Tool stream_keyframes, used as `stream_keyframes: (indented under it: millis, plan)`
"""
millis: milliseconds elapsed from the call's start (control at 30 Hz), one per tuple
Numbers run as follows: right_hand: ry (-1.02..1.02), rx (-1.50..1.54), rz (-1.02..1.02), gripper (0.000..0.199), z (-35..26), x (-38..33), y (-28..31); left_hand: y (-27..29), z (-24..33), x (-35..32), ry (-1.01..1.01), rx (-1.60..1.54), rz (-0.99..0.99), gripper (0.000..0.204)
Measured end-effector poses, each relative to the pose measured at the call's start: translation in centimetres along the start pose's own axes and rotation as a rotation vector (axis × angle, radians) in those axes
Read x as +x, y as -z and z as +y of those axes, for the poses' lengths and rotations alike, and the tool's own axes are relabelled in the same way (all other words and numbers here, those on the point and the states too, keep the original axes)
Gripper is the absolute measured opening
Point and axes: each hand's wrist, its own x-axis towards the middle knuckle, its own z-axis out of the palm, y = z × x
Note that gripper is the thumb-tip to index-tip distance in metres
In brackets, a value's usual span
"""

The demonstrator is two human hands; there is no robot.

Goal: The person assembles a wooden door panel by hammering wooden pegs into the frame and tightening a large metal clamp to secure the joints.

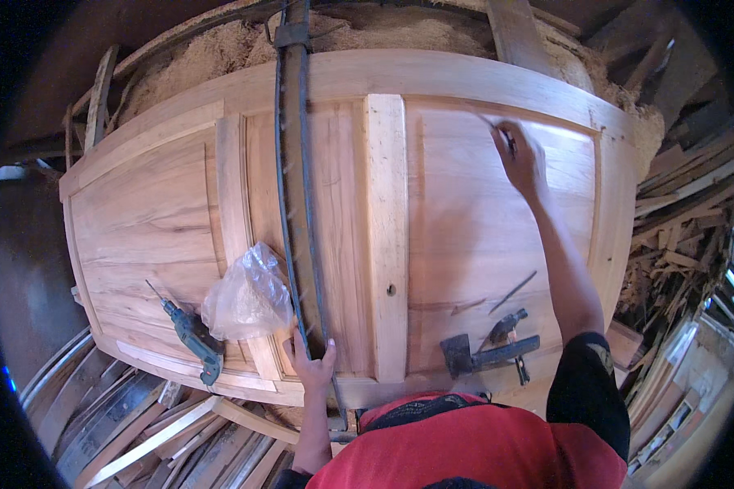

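A large panelled wooden door (pixel 387 236) lies flat before me. Across it runs a long metal bar clamp (pixel 295 163). My left hand (pixel 314 367) is at the clamp's near end, thumb and fingers on either side of the bar. Over the right-hand panel, near its far edge, my right hand (pixel 520 159) is closed around a thin, pointed tool (pixel 483 118); blur hides its exact kind. Left of the clamp sit a clear plastic bag (pixel 249 295) with pale contents and a power drill (pixel 192 336), its bit pointing away from me.
On the right panel's near side lie a dark block-headed tool (pixel 458 355), another dark tool (pixel 507 326) and a slim dark rod (pixel 512 292). Wood shavings (pixel 220 69) are heaped beyond the door. Scrap wood is piled at the near left (pixel 163 440) and right (pixel 685 236).
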Motion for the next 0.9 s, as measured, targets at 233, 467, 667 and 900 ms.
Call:
stream_keyframes:
  millis: [233,467,667,900]
  plan:
    - [0.390,0.105,-0.179,0.025,-4.2,22.5,-11.6,0.1,-0.5,-0.1,-0.015,0.134,-0.041,0.083]
    - [0.215,0.425,-0.908,0.025,-7.5,29.4,-20.9,0.2,-0.6,0.1,-0.059,0.151,-0.040,0.089]
    - [-0.069,0.701,-1.091,0.029,-8.3,28.9,-22.5,0.4,-0.2,0.1,0.059,0.174,-0.099,0.091]
    - [-0.062,0.639,-1.080,0.035,-7.5,29.7,-24.4,0.2,-0.4,0.4,0.015,0.161,-0.099,0.092]
